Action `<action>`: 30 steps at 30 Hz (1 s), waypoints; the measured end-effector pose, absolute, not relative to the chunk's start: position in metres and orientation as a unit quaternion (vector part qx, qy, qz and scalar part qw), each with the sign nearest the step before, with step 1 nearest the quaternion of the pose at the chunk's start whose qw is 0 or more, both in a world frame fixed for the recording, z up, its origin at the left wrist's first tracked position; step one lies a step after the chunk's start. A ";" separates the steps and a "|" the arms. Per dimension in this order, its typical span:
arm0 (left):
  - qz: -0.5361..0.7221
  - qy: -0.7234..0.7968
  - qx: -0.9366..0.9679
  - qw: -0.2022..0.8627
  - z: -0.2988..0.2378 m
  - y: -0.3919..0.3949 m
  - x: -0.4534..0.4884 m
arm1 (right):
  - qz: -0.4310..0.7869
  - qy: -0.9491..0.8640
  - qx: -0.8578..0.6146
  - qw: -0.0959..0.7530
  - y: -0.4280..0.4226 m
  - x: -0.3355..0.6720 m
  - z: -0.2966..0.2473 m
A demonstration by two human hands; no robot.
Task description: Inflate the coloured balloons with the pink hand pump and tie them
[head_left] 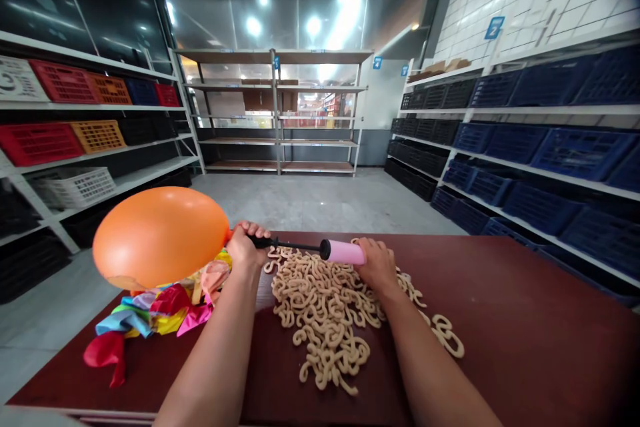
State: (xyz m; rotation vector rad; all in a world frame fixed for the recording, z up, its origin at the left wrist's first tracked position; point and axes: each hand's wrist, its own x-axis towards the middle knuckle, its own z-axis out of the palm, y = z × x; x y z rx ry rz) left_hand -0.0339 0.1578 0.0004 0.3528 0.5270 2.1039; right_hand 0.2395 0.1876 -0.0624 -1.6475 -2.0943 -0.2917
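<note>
Near the counter's (520,287) far edge, the pump (344,252) is clasped by the right grip (377,265) and left grip (246,245), the taut, oval balloon (161,237) alongside. Matte curls (320,300) are heaped centrally; wrinkled balloons (170,300) are piled leftward.

Inflated orange balloon (163,237) and hand pump (326,250), left and centre of my view
I see the balloon taut, smooth and egg-shaped, lying sideways at centre left, its neck pointing right. The pump runs almost level across mid-frame: black end, thin black rod (300,245) exposed, pink cylinder (346,252) tipping slightly down rightward. Their join is hidden from me.
</note>
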 end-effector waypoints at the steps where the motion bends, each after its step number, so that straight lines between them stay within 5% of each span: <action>1: 0.853 0.211 0.144 0.454 0.000 0.158 -0.034 | -0.105 -0.759 -0.602 0.226 0.187 0.240 -0.063; 16: 0.807 0.208 0.195 0.517 -0.017 0.159 0.022 | -0.087 -0.818 -0.528 0.212 0.168 0.207 -0.059; 30: 0.839 0.213 0.131 0.483 -0.014 0.164 -0.017 | -0.078 -0.787 -0.591 0.157 0.180 0.235 -0.058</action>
